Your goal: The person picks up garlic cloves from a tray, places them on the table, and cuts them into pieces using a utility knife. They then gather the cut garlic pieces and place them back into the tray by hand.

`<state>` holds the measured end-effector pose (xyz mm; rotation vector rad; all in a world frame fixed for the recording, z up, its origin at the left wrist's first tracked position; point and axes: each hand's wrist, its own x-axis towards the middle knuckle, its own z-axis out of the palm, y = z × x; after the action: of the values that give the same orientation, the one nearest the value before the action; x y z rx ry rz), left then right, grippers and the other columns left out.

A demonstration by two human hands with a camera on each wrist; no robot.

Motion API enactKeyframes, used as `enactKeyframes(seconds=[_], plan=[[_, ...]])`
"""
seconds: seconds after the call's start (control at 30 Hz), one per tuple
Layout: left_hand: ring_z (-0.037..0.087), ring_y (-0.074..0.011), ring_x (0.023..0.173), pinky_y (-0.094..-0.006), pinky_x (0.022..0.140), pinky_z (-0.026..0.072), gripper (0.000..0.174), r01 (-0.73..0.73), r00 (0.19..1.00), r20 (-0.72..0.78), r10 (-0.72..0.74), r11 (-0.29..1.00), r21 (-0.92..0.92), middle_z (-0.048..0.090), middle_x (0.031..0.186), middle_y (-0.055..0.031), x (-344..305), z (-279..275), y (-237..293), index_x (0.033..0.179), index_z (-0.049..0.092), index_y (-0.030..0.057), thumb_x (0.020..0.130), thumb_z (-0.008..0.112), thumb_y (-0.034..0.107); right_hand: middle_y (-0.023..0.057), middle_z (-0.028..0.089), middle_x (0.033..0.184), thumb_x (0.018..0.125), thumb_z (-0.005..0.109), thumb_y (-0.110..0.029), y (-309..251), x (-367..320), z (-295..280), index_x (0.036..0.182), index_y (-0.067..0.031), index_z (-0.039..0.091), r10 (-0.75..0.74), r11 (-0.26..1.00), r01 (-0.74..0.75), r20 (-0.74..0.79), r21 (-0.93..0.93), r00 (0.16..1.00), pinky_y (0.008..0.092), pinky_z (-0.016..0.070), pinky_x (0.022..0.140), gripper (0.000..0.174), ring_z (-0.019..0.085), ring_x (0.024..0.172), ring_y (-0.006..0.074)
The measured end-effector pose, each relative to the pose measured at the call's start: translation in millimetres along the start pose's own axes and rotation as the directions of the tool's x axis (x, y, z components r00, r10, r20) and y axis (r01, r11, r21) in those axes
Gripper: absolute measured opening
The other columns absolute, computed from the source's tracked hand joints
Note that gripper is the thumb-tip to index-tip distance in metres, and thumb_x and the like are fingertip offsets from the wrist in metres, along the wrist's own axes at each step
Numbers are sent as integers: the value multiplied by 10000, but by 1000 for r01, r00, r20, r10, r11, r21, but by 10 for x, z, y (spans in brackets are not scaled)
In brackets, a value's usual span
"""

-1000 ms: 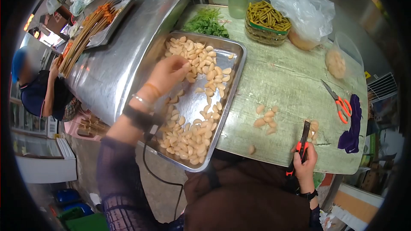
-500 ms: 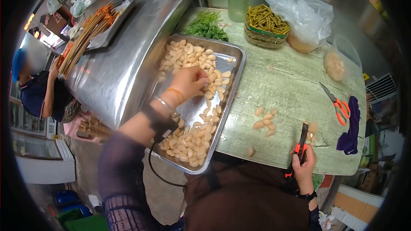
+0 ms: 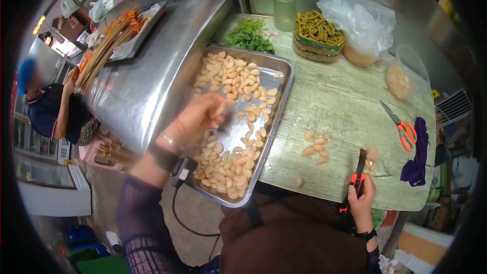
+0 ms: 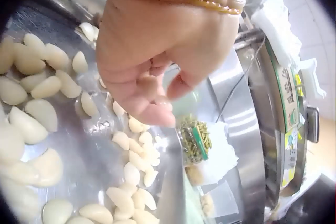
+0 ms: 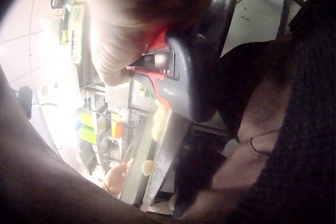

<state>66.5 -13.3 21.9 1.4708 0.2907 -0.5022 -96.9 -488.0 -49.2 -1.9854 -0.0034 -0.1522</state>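
Observation:
My left hand (image 3: 199, 114) is over the metal tray (image 3: 289, 73), its fingers curled round a garlic clove (image 4: 147, 85). Peeled garlic cloves (image 3: 223, 170) lie spread in the tray, thickest at the near and far ends, with bare metal in the middle. At the table's near edge my right hand (image 3: 361, 199) grips a red and black utility knife (image 3: 356, 182) by its handle, the blade end pointing away from me. Just beyond the knife are some cloves (image 3: 372, 155) on the table. A small group of cloves (image 3: 318, 145) lies between the tray and the knife.
Orange-handled scissors (image 3: 406, 134) and a purple cloth (image 3: 419, 157) lie at the right. Behind stand green herbs (image 3: 251, 35), a glass jar (image 3: 285, 10), a container of cut green beans (image 3: 318, 35) and plastic bags (image 3: 360, 25). A person (image 3: 48, 106) stands at left near skewers (image 3: 109, 45).
My left hand moved right over the far cloves, then back left and nearer, with a clove now at its fingers. My right hand keeps its grip on the knife in the same place.

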Motion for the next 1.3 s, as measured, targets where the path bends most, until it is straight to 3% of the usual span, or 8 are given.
enactKeyframes(seconds=[0.13, 0.23, 0.43, 0.67, 0.87, 1.0, 1.13, 1.3], plan=[[643, -115, 757, -282, 638, 515, 143, -62, 976, -160, 146, 896, 441, 674, 883, -34, -61, -186, -90, 1092, 677, 25, 1014, 676, 145, 66, 676, 859, 867, 687, -126, -7, 5, -6, 1049, -4, 597, 3, 1000, -3, 11, -12, 1000, 296, 506, 756, 237, 624, 783, 151], [689, -268, 776, -379, 731, 548, 137, -59, 927, -56, 371, 293, 954, 716, 851, -134, 33, -191, -74, 949, 743, 15, 954, 725, 150, 61, 673, 866, 867, 681, -120, 3, 1, -7, 1050, -5, 596, 3, 1000, -3, 5, -9, 1000, 294, 500, 750, 232, 615, 784, 144], [708, -300, 836, -380, 776, 558, 132, -247, 779, 7, 627, 296, 923, 724, 923, -144, 340, 9, 38, 982, 784, 45, 891, 778, 140, 54, 667, 870, 867, 678, -120, -16, 1, -11, 1040, -12, 594, 26, 1000, -26, 12, -4, 1000, 287, 493, 747, 221, 601, 781, 135], [701, -271, 864, -363, 795, 560, 147, -228, 876, 113, 470, 196, 954, 706, 961, -127, 541, 24, 14, 981, 778, 46, 857, 812, 118, 61, 665, 859, 875, 682, -125, -39, 6, -18, 1028, -13, 597, -1, 999, 1, 15, -33, 1000, 291, 496, 746, 208, 610, 776, 146], [641, -107, 821, -256, 693, 536, 156, -57, 989, -118, 86, 972, 230, 712, 1028, -34, 245, -65, 123, 1102, 667, 59, 1000, 656, 177, 64, 668, 857, 877, 684, -117, 16, -8, -9, 1037, -16, 595, -21, 999, 21, 3, -36, 1000, 293, 500, 743, 209, 619, 772, 150], [584, -80, 766, -221, 606, 477, 196, -72, 996, -73, 60, 983, -169, 634, 891, -1, -86, 12, 259, 993, 603, 111, 1047, 593, 300, 61, 669, 863, 876, 678, -106, 6, -4, -9, 1043, -18, 590, -5, 1000, 6, 8, -10, 1000, 286, 497, 740, 208, 610, 769, 135], [546, -75, 728, -224, 589, 444, 170, -95, 992, -51, 117, 942, 322, 565, 805, 30, -17, -81, 101, 1016, 643, 107, 1034, 669, 273, 57, 671, 865, 874, 675, -98, -23, 6, -16, 1033, -18, 587, 1, 1000, -1, 13, -6, 1000, 282, 495, 732, 199, 597, 762, 123], [592, -171, 720, -315, 671, 512, 185, -303, 898, 96, 430, 446, 842, 604, 796, -18, 113, 261, -83, 1041, 725, 73, 880, 814, 94, 57, 673, 859, 871, 675, -96, -26, 9, -6, 1031, -16, 588, 3, 1000, -3, 8, -1, 1000, 282, 496, 728, 199, 599, 762, 125]])
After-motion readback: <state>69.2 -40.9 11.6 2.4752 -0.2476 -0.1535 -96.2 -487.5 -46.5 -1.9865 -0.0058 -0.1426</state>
